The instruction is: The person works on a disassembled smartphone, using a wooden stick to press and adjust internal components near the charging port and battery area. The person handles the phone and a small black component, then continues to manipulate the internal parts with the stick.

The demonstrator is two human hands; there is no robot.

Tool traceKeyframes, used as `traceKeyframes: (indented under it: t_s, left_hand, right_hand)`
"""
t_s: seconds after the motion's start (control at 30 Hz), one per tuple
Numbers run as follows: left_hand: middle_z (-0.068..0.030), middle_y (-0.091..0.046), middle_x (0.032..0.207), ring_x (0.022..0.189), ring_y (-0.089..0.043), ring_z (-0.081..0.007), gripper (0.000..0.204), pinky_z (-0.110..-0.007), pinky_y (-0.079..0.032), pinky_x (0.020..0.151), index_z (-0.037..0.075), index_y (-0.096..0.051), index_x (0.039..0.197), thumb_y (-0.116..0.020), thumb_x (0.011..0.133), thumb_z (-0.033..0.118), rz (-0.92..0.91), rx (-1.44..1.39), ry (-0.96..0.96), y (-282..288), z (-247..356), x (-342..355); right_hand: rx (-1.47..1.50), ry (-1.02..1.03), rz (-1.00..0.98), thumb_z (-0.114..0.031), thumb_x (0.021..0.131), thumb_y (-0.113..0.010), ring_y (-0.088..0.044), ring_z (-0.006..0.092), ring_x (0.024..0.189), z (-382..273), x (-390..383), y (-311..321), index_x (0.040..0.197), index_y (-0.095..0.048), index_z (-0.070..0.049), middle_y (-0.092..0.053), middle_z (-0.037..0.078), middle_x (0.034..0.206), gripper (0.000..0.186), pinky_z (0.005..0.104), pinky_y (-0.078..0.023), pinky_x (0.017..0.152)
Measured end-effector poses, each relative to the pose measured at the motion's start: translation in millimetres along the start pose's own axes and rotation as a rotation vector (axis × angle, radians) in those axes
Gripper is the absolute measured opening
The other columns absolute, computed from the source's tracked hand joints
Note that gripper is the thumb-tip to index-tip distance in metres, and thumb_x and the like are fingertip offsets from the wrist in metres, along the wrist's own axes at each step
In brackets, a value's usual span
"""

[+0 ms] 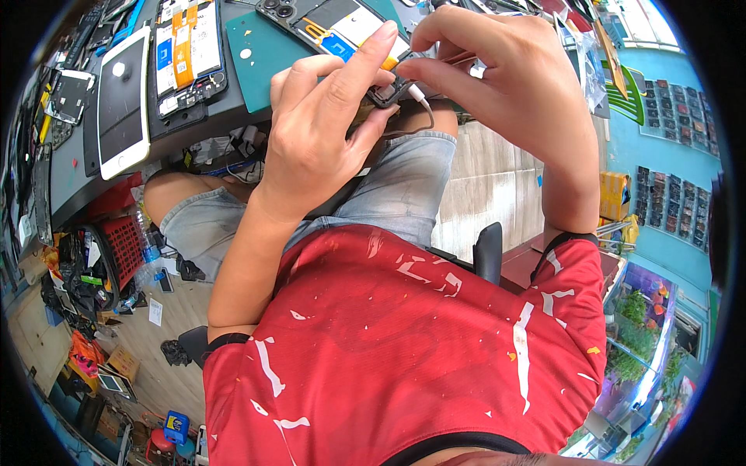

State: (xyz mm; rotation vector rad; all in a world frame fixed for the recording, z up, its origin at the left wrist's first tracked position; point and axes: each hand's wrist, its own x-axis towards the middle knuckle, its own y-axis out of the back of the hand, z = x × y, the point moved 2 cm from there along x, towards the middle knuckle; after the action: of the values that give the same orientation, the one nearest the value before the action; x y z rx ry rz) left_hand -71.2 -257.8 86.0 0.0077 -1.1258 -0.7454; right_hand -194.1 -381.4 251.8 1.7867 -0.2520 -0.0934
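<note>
Blue wall point(653, 151) is seen off to the right, and a dark counter point(66, 186) is crowded along the top with a white-framed phone panel point(124, 101), a second opened phone point(183, 50) and a green mat point(256, 81). At the near edge of the counter, just beyond the mat, the opened phone point(350, 27) is placed with its inner parts exposed. Its near end is gripped by the left hand point(315, 124), the index finger stretched out, the others bent and the thumb set against the corner. At that same end the right hand point(497, 74) is poised, thumb and index finger brought almost together; whether anything small is pinched between them cannot be told. A white cable plug point(417, 93) is seen right beside that edge, though its seating is hidden. For such fine work, the frame is probably best braced against the counter, pressure kept light, exposed ribbons left untouched, and the cable given slack so that nothing is tugged.
</note>
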Motion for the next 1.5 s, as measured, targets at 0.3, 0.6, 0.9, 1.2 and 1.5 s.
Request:
traceKeyframes:
  t_s: [0.3,0.6,0.9,1.2,1.5]
  left_hand:
    - [-0.0013,-0.084,0.112,0.108,-0.067,-0.0185,0.097,-0.035,-0.045,0.098,0.001,-0.053,0.162,-0.095,0.075,0.001,0.002,-0.009,0.006,0.2,-0.1,-0.4]
    - [-0.0013,-0.084,0.111,0.109,-0.069,-0.0185,0.097,-0.035,-0.045,0.098,0.001,-0.053,0.163,-0.096,0.076,0.002,0.007,-0.006,0.015,0.8,0.0,-1.2]
    - [-0.0014,-0.084,0.111,0.108,-0.069,-0.0183,0.098,-0.035,-0.045,0.098,0.001,-0.052,0.163,-0.096,0.076,0.001,-0.002,-0.016,0.022,0.4,0.2,-0.9]
    - [-0.0019,-0.084,0.111,0.108,-0.069,-0.0185,0.099,-0.034,-0.046,0.097,0.000,-0.051,0.163,-0.096,0.075,0.001,0.012,-0.014,0.012,0.6,0.4,-0.4]
    - [-0.0022,-0.084,0.110,0.106,-0.069,-0.0180,0.098,-0.034,-0.046,0.097,0.000,-0.051,0.163,-0.096,0.076,0.002,0.015,-0.020,0.014,0.2,0.9,-0.2]
  right_hand:
    - [0.040,0.028,0.017,-0.015,0.094,-0.083,-0.074,0.0291,0.067,9.2,-0.5,-5.6,0.102,-0.070,-0.006,-0.070,0.010,0.073,0.017,0.0356,-0.055,0.059]
    - [0.124,0.140,0.003,-0.008,0.094,-0.077,-0.075,0.0338,0.079,11.6,2.1,-8.3,0.105,-0.067,-0.004,-0.071,0.014,0.088,0.016,0.0407,-0.057,0.067]
    - [0.118,0.116,-0.031,-0.009,0.094,-0.077,-0.073,0.0345,0.075,17.9,0.6,-10.6,0.104,-0.067,-0.004,-0.070,0.013,0.084,0.015,0.0415,-0.056,0.064]
    - [0.051,0.120,-0.042,-0.013,0.094,-0.080,-0.073,0.0337,0.070,12.4,0.8,-7.9,0.104,-0.067,-0.003,-0.071,0.012,0.080,0.020,0.0413,-0.055,0.060]
    - [-0.028,0.066,-0.183,-0.013,0.094,-0.079,-0.075,0.0343,0.076,3.6,7.1,9.6,0.103,-0.066,-0.003,-0.071,0.013,0.082,0.019,0.0407,-0.057,0.064]
